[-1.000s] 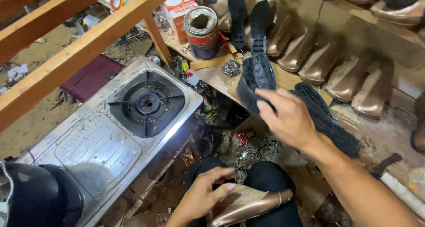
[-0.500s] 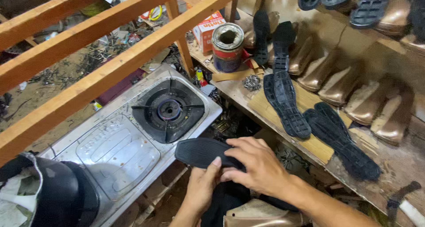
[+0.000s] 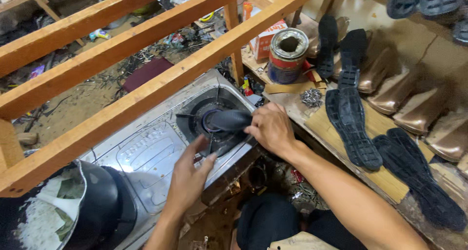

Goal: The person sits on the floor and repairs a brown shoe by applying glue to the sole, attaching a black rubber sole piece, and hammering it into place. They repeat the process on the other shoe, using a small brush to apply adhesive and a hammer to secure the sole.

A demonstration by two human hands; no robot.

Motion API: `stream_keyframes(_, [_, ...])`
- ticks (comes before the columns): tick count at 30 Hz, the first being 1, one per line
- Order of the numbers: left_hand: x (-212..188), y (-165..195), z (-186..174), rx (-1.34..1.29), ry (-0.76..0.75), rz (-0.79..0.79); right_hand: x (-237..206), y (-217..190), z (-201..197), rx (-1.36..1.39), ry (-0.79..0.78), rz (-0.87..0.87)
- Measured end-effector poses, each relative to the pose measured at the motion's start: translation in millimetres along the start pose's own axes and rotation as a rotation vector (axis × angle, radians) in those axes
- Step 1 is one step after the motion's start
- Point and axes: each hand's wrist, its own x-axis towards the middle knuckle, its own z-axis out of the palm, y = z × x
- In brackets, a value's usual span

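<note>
My right hand grips a black rubber shoe sole and holds it over the burner of a silver gas stove. My left hand hovers with spread fingers over the stove's front edge, just below the burner, and holds nothing. Several more black soles lie on a wooden board to the right. A bronze shoe upper rests on my lap at the bottom edge.
Wooden beams cross above the stove. A round tin can and a pile of small nails sit behind the board. Bronze shoe uppers line the right shelf. A black pot with white paste stands at lower left.
My right hand took a black sole from the board, brought it left and now holds it over the burner. My left hand left the bronze upper and moved to the stove.
</note>
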Motion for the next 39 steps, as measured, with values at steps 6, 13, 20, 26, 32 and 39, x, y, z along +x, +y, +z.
stream_keyframes(6, [51,-5,-14,0.529,0.101,0.368,36,-17,15,0.067,0.085,-0.270])
stream_keyframes(13, [70,-18,-26,0.518,-0.038,0.346,48,-39,17,-0.046,0.096,-0.386])
stream_keyframes(20, [60,-30,-66,0.608,0.090,0.178,31,15,2,-0.057,0.126,-0.142])
stream_keyframes(26, [65,-27,-61,0.623,0.122,0.373,27,5,6,-0.029,0.043,-0.219])
stream_keyframes(32, [54,-2,-28,0.540,0.046,0.691,30,-31,19,0.001,-0.052,-0.377])
stream_keyframes(39, [-27,12,48,0.120,-0.029,0.701,19,-7,1,0.078,0.033,-0.072])
